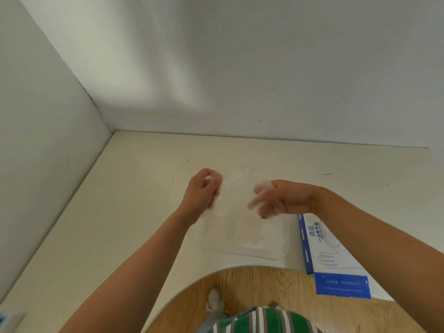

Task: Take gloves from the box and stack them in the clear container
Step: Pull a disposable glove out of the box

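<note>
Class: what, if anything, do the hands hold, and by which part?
A clear glove: the left hand pinches its left edge, the right hand its right edge. Cuff or fingers cannot be told.

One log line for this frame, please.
left hand: pinches thin translucent plastic glove | right hand: pinches its other edge | glove: spread over clear plastic container | blue-and-white cardboard glove box: right of container

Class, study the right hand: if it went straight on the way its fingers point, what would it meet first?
The right hand points its fingers across at the left hand, so probably that, with the clear glove both hold bunching between them. Depth is blurred, so this is uncertain.
</note>
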### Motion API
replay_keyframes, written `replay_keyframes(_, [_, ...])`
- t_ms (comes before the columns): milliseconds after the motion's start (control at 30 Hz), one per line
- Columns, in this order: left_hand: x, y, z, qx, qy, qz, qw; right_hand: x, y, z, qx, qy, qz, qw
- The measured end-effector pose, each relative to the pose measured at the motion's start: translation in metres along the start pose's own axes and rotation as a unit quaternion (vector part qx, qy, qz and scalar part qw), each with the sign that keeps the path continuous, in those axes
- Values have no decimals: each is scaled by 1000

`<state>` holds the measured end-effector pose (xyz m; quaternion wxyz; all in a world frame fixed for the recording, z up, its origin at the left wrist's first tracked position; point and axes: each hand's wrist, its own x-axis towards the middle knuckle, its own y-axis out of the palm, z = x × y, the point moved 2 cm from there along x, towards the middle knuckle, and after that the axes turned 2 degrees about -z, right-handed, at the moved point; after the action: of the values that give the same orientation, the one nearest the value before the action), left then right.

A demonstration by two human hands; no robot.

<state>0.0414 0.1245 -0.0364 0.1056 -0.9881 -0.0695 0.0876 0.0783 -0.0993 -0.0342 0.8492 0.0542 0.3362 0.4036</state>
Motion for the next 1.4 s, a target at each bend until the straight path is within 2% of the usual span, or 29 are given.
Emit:
replay_keyframes(133, [2, -2, 10, 143, 28, -9, 989, -13, -10, 14, -123, 62, -93, 986])
replay_keyframes(200, [2, 3, 20, 248, 27, -10, 968, -20, -13, 22, -201, 93, -159, 962])
replay_keyframes(267, [1, 13, 31, 339, 24, 6, 940, -23, -20, 30, -280, 78, -253, 923])
replay_keyframes(300, [-1, 20, 35, 377, 21, 19, 926, -21, -21, 34, -337, 38, -305, 890])
replay_keyframes(367, [-3, 30, 41, 425, 9, 39, 904, -17, -10, 43, -446, -112, -394, 796])
replay_keyframes(400, [-3, 33, 44, 439, 1, 42, 897, -15, 2, 45, -475, -203, -410, 752])
replay_keyframes(433, [-2, 36, 48, 452, -6, 46, 891, -11, 15, 46, -485, -277, -406, 724])
replay_keyframes(467, [0, 38, 51, 466, -10, 52, 883, -5, 26, 42, -491, -319, -384, 714])
replay_keyframes(500, [2, 39, 54, 483, -12, 61, 873, 2, 37, 35, -500, -326, -346, 724])
replay_keyframes(533, [3, 40, 57, 500, -16, 72, 863, 12, 45, 26, -510, -297, -304, 748])
replay_keyframes(600, [4, 40, 61, 524, -19, 86, 847, 33, 49, 2, -553, -159, -234, 784])
replay_keyframes(700, [8, 38, 65, 541, -24, 91, 836, 57, 39, -37, -622, 63, -174, 760])
replay_keyframes(800, [10, 36, 67, 534, -47, 95, 839, 69, 32, -64, -614, 146, -160, 759])
replay_keyframes(867, [8, 34, 62, 557, -54, 98, 823, 74, 30, -73, -588, 165, -174, 773])
replay_keyframes(900, [5, 36, 58, 594, -27, 96, 799, 76, 30, -75, -576, 172, -180, 779])
replay_keyframes(967, [1, 45, 48, 659, 85, 66, 745, 80, 30, -78, -566, 182, -181, 783])
replay_keyframes(1033, [-2, 56, 39, 634, 164, 53, 753, 81, 32, -77, -572, 187, -178, 779])
replay_keyframes(1067, [0, 59, 43, 599, 136, 76, 786, 82, 32, -76, -573, 191, -176, 778])
replay_keyframes(1100, [4, 60, 46, 555, 75, 104, 822, 83, 32, -76, -568, 195, -174, 781])
replay_keyframes(1133, [8, 60, 54, 518, -10, 146, 843, 84, 30, -76, -555, 204, -175, 787])
replay_keyframes(1200, [13, 54, 71, 478, -114, 192, 850, 82, 26, -74, -520, 226, -186, 803])
replay_keyframes(1233, [14, 50, 80, 470, -142, 188, 850, 82, 24, -71, -512, 228, -191, 806])
replay_keyframes(1300, [15, 45, 87, 450, -179, 177, 857, 82, 21, -63, -505, 192, -210, 815])
replay_keyframes(1400, [16, 46, 89, 438, -202, 198, 853, 87, 24, -59, -430, 110, -239, 864])
